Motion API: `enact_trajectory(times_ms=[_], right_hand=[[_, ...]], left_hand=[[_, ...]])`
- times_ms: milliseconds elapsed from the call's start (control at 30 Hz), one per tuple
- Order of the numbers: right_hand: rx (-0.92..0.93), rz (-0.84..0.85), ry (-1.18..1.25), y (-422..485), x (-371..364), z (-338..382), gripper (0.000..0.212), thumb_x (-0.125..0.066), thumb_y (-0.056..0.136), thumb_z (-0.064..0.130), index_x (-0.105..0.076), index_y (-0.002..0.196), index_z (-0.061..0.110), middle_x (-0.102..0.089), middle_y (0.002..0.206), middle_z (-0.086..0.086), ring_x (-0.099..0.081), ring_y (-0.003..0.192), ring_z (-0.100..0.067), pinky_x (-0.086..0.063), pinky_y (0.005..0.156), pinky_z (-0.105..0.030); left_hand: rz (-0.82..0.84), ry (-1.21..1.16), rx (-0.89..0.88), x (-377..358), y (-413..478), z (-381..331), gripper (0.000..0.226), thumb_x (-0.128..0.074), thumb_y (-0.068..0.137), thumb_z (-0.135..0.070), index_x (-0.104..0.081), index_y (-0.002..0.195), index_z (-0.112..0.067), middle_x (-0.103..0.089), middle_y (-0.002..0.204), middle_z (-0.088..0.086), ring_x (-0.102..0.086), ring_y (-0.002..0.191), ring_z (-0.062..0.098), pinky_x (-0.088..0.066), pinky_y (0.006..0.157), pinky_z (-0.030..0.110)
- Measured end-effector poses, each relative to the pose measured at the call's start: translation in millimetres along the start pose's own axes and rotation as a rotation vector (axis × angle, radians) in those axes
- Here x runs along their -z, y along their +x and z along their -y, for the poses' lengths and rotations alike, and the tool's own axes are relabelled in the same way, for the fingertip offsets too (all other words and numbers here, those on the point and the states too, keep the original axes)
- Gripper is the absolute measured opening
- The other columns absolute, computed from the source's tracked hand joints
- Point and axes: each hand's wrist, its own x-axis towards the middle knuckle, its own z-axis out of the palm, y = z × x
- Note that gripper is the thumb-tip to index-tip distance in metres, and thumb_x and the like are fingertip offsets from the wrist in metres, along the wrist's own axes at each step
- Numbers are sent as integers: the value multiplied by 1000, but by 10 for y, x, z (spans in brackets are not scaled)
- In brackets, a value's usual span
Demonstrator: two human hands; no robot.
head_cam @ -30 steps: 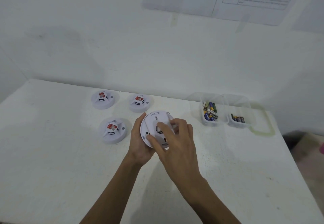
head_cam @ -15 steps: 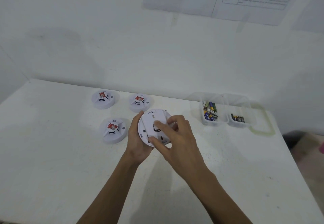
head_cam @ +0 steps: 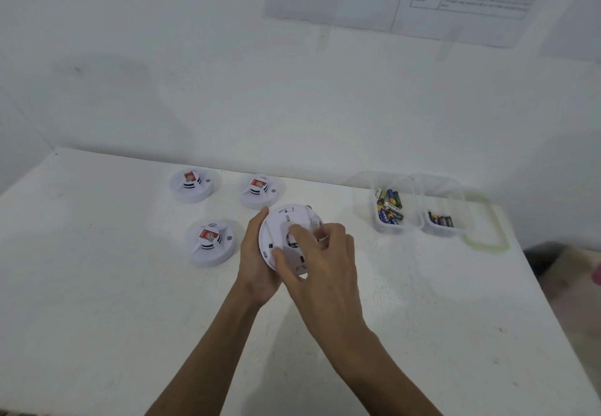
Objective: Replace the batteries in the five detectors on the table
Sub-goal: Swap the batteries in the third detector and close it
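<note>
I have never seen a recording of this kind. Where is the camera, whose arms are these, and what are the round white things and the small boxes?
There is no machine here. A person works with bare hands, and one camera worn on the head looks forward and down, so both arms enter from the bottom edge.

The left hand grips a round white held detector by its rim, with the back side towards the camera. The right hand has its thumb and fingers curled on that back; what they are working on there is hidden.

On the white table lie three more: the far left detector, the far middle detector and the near detector.

To the right stand two clear boxes of batteries, the fuller box and the emptier box, with a lid beside them.
</note>
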Motion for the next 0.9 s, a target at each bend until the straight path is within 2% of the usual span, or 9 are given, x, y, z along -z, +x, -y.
enact_trajectory(times_ms=[133,267,333,400,467,600,700,833,900], right_hand=[[-154,-9,24,35,-23,76,46,-54,76,61,-70,102,26,-64,93,-5,-57,76,-12,-59,57,-27],[-147,-37,-50,81,3,146,49,-50,71,62,-70,95,26,-62,80,-6,-61,66,-17,-56,47,-27],[-163,-37,-52,84,16,176,50,-43,74,63,-68,96,26,-60,80,-6,-59,67,-17,-55,46,-26],[-207,-15,-24,94,11,188,49,-47,73,63,-66,98,26,-59,81,-7,-58,68,-18,-55,48,-26],[-232,7,-28,95,44,206,50,-54,73,63,-64,106,26,-60,90,-9,-59,77,-20,-57,56,-29],[-309,231,49,104,139,209,62,-48,84,64,-42,135,29,-46,126,-9,-44,113,-21,-51,92,-35],[-328,288,61,122,174,220,65,-45,86,64,-34,140,29,-41,132,-8,-40,119,-20,-47,98,-35],[-329,260,73,129,189,224,64,-45,85,64,-35,138,28,-43,127,-8,-42,114,-20,-50,93,-33],[-322,263,78,124,194,195,63,-43,86,65,-34,137,30,-41,125,-4,-41,111,-16,-49,88,-26]], left_hand=[[12,-1,-16,68,3,53,50,-34,85,-47,-76,100,-24,-70,111,9,-64,105,26,-52,92,41],[-10,1,-24,11,-24,26,53,-29,91,-44,-78,92,-24,-73,100,5,-68,96,21,-56,83,36],[-13,9,-38,-34,-56,22,56,-26,91,-42,-79,78,-29,-75,86,-1,-71,82,13,-59,73,29],[-20,21,-35,-77,-86,11,56,-26,89,-43,-79,72,-32,-75,81,-4,-71,77,10,-59,70,27],[-42,16,-34,-50,-73,27,57,-25,90,-44,-79,76,-32,-75,85,-3,-71,81,12,-57,73,30],[-25,18,-30,-37,-52,33,50,-32,79,-49,-79,81,-31,-75,90,-2,-71,84,13,-57,79,33],[-5,25,-26,-46,-55,26,51,-33,79,-49,-79,82,-29,-75,90,-1,-71,84,14,-56,80,32],[-8,40,-25,-23,-51,46,51,-32,79,-49,-79,84,-29,-75,92,-1,-71,85,15,-56,80,32],[-39,55,-27,0,-45,49,50,-35,81,-50,-76,96,-25,-74,96,1,-68,92,19,-55,83,35]])
